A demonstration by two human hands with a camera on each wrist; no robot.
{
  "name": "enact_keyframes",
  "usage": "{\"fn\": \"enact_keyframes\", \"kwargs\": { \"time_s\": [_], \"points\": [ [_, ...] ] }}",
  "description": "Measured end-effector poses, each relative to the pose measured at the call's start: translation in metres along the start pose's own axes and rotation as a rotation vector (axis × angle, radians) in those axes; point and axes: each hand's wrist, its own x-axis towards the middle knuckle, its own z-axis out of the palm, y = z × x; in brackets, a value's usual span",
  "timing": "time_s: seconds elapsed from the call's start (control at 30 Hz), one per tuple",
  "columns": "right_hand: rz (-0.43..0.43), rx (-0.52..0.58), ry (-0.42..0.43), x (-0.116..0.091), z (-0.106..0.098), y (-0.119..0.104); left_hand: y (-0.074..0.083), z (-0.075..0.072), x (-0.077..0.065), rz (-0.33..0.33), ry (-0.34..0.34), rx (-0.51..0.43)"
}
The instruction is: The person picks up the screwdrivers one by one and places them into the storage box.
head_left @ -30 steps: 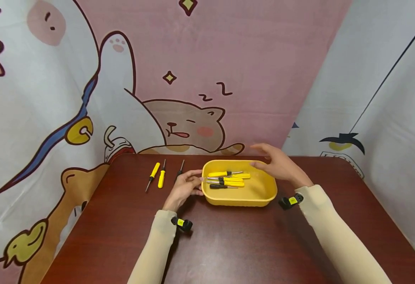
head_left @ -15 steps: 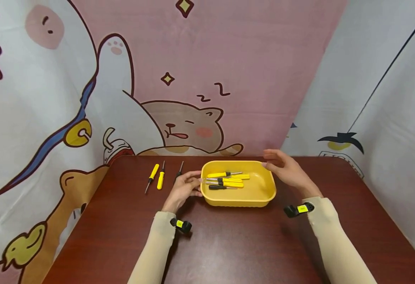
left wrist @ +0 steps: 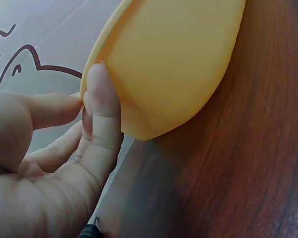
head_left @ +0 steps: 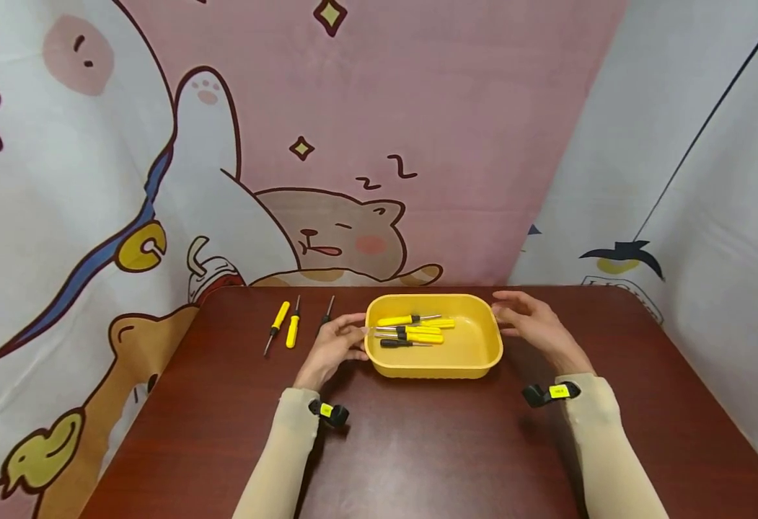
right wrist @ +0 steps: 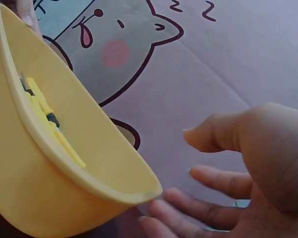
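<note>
A yellow plastic tub (head_left: 456,371) stands on the table with several screwdrivers lying inside, most with yellow handles, such as this yellow screwdriver (head_left: 396,321). A black-handled screwdriver (head_left: 394,344) lies nearest its front wall. My left hand (head_left: 332,349) pinches the rim at the tub's left end, its thumb (left wrist: 103,91) over the edge. At the other end, my right hand (head_left: 541,331) is beside the tub, thumb and fingers spread apart and holding nothing. In the right wrist view its fingertips come near the tub's corner; whether they touch, I cannot tell.
Left of the tub, two yellow-handled screwdrivers, one yellow screwdriver (head_left: 280,317) and another yellow screwdriver (head_left: 293,331), lie on the brown table (head_left: 430,454). A black screwdriver (head_left: 328,313) is partly behind my left hand. A cartoon-printed cloth (head_left: 469,144) hangs behind the table.
My right hand has moved right and down, from over the tub's right part to beside its right end. The left hand stays at the left rim, and the tub looks unmoved.
</note>
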Motion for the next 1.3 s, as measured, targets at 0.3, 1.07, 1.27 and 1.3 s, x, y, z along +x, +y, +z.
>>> {"fn": "enact_keyframes", "kwargs": {
  "time_s": [0.3, 1.07, 1.27, 1.3],
  "points": [
    [0.081, -0.008, -0.108, 0.001, -0.006, 0.009, 0.002, -0.001, 0.003, 0.002, -0.004, -0.003],
    [0.07, 0.068, -0.126, 0.005, 0.001, 0.021, 0.004, -0.003, -0.004, 0.008, 0.026, 0.065],
    [0.068, 0.072, -0.127, 0.004, 0.002, 0.021, 0.014, -0.005, -0.004, 0.056, 0.043, 0.148],
    [0.066, 0.075, -0.129, 0.004, 0.002, 0.02, 0.016, -0.006, -0.004, 0.069, 0.054, 0.176]
  ]
}}
